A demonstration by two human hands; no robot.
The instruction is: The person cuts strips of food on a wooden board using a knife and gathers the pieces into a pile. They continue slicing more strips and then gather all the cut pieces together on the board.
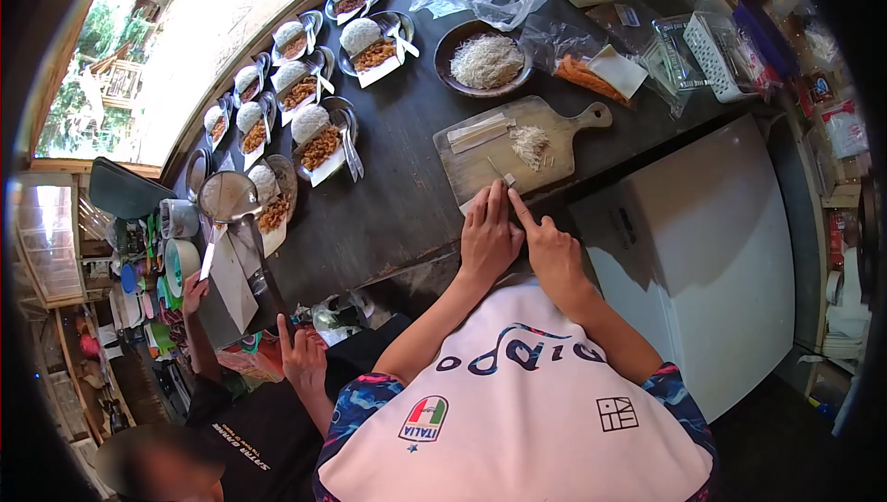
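Note:
At the near edge of a wooden cutting board [467, 165], my left hand [490, 234] has its fingers pressed together, the tips bent down on the board. What lies under them is mostly hidden; a small pale piece [510, 179] shows beside the fingertips. Close against it on the right, my right hand [556, 253] is closed with the index finger stretched forward. A thin knife blade [497, 167] appears to run out from between the hands; its handle is hidden. Farther up the board lie a pale flat slab [480, 133] and a heap of thin pale strips [529, 146].
A bowl [443, 72] of white shreds stands behind the board. Several plates of rice with brown food [374, 54] line the dark table's left. At lower left, another person's hands [303, 359] hold a pan [229, 197] over a plate. A white appliance [702, 262] is right.

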